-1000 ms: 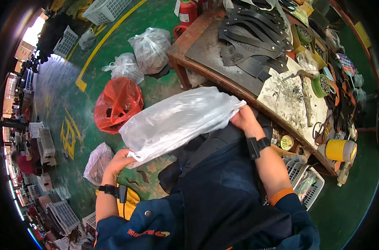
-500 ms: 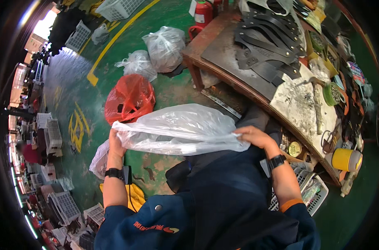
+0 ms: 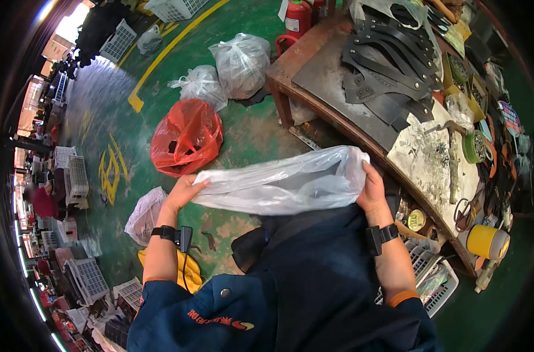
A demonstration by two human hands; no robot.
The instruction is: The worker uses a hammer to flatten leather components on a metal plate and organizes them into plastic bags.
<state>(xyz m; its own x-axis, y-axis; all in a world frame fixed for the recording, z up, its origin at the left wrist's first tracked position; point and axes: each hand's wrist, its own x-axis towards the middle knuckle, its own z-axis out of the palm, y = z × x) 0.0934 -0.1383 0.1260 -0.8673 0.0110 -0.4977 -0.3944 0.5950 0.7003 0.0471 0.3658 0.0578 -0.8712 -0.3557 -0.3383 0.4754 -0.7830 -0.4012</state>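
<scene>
A translucent white plastic bag [image 3: 267, 186] is stretched sideways in front of me, above my lap. My left hand [image 3: 186, 191] grips its left end, thumb on top. At the bag's right end, my right hand [image 3: 371, 189] is closed on the plastic with the thumb up; its other fingers are partly behind the film. Between the hands the mouth edge hangs in a long fold, and I see no contents in it. A red plastic bag [image 3: 187, 138] with dark pieces in it sits on the floor beyond my left hand.
On the right stands a wooden workbench [image 3: 314, 41] with black leather straps [image 3: 390, 64], a hammer [image 3: 453, 158] and a yellow jar [image 3: 487, 242]. Filled clear bags [image 3: 241, 66] lie on the green floor ahead. A white basket [image 3: 446, 287] is by my right elbow, a fire extinguisher [image 3: 296, 20] behind the bench.
The left end of the bag has shifted right with my left hand. My right hand has moved slightly right and turned thumb-up, and the bag is now pulled into a flatter, narrower strip.
</scene>
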